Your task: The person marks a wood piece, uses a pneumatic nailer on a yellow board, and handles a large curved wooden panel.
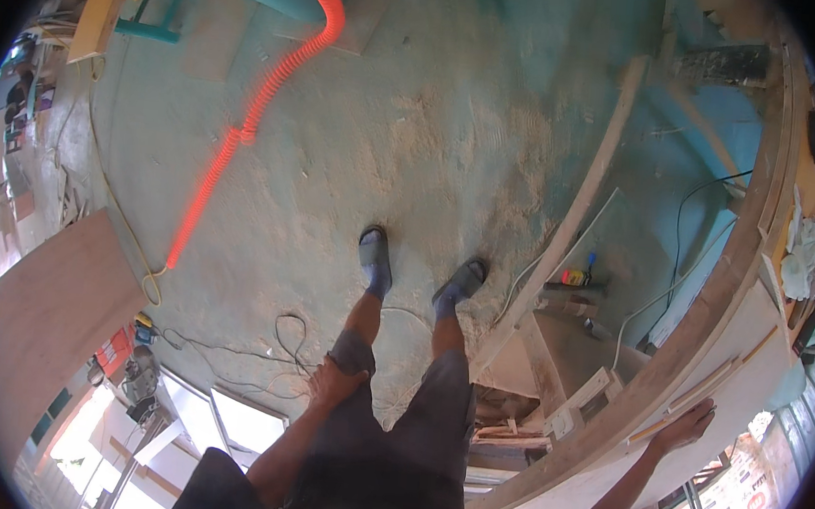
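My left hand (332, 383) rests on the left leg of my dark shorts (357, 351), just above the knee, thumb apart from the fingers and nothing visible in it. Off to the right, my right hand (684, 428) lies with fingers stretched out on a pale board (756, 330) on the workbench. Beside it on the board are thin wooden strips (703, 388); whether the fingers touch them I cannot tell. Below me, my feet stand in dark slide sandals (466, 280) on the dusty floor.
An orange coiled hose (259, 99) hangs at the left. Black cords (295, 341) trail over the sawdust-strewn floor (416, 150). A long wooden beam (574, 210) runs beside the bench edge (680, 324). A large board (60, 294) and a power tool (140, 372) are at the left.
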